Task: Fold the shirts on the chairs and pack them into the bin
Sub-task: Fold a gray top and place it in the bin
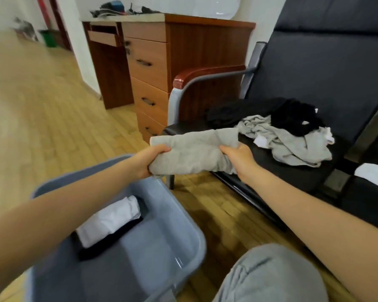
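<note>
The blue-grey bin (190, 234) sits at about seven o'clock in the view, on the wood floor, and already holds a folded white shirt (109, 221) lying on a black one (111, 243). Above its far rim, the left hand (150, 159) grips the left end of a folded grey shirt (192, 149), thumb on top and fingers curled under; the right hand (238, 159) grips the other end the same way, so the bundle hangs level between them near the centre of the view, just off the front edge of the black chair (325, 68). This looks like the carry from chair to bin, with folding of this piece finished. The next move calls for swinging the bundle down toward seven o'clock and lowering it flat beside or onto the packed pair, letting go of both ends together (a lopsided release would likely undo the fold). At three o'clock, on the chair seat, a crumpled grey shirt (292, 144) and a black garment (292, 118) wait unfolded.
</note>
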